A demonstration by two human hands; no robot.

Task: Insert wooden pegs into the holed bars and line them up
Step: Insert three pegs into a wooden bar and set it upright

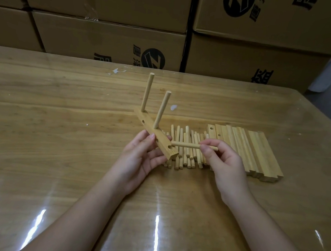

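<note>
Two bare hands work above a wooden worktop (56,133) covered by a glossy clear sheet (155,227) that catches streaks of light.

The left hand (142,160) holds a holed bar (155,136) lifted off the worktop. The bar is tilted, with its near end pointing toward the viewer and to the right. The thumb lies on the bar's side and the fingers curl beneath it, so the left grip is closed round the bar.

Two pegs already stand in the bar's upper face. The far peg (146,92) rises near the bar's far end. The second peg (162,109) stands nearer the middle and leans a little to the right. Open holes show along the bar's side.

The right hand (224,165) has its grip pinched on a third peg (187,145), held between thumb and fingertips. This peg is held level. Its left tip meets the bar at a hole near the near end, and it is not clear whether the tip has entered.

Behind the hands a pile of pegs (186,136) lies loose on the worktop, most pointing away from the viewer. Just to the right of the pile, a row of bars (250,151) lies flat, side by side. The two at its left end each show a hole.

A few white scraps (117,71) lie on the far part of the worktop. Stacked cardboard boxes (108,40) with black printing stand behind it.
</note>
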